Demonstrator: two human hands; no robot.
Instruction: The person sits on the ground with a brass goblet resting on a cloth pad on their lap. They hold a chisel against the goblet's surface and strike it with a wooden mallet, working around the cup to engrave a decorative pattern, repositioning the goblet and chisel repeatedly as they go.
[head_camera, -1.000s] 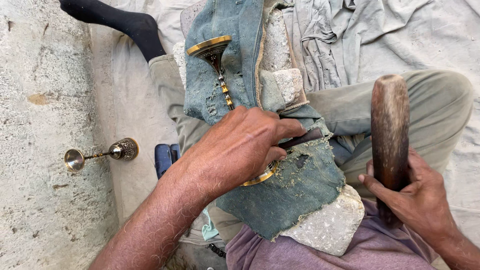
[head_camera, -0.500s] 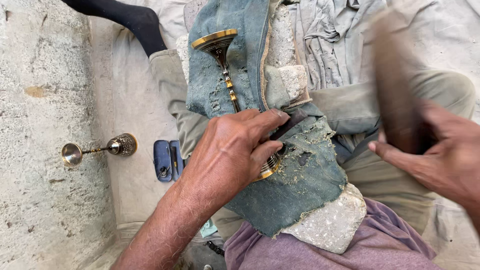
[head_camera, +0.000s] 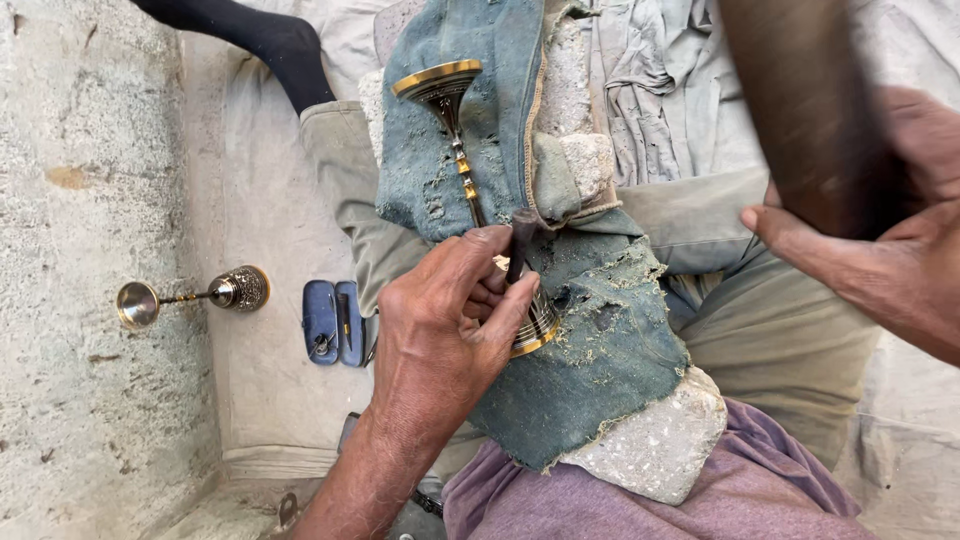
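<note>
Brass goblet (head_camera: 470, 190) under left hand (head_camera: 450, 330)

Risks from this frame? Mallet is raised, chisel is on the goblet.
1. The left hand pinches the dark chisel close to its top, with fingers wrapped beside it; a stray blow from the wooden mallet in the right hand might hit them.
2. The brass goblet lies on torn denim cloth over a stone block; it may roll or slip under impact, marring the engraving.
</note>
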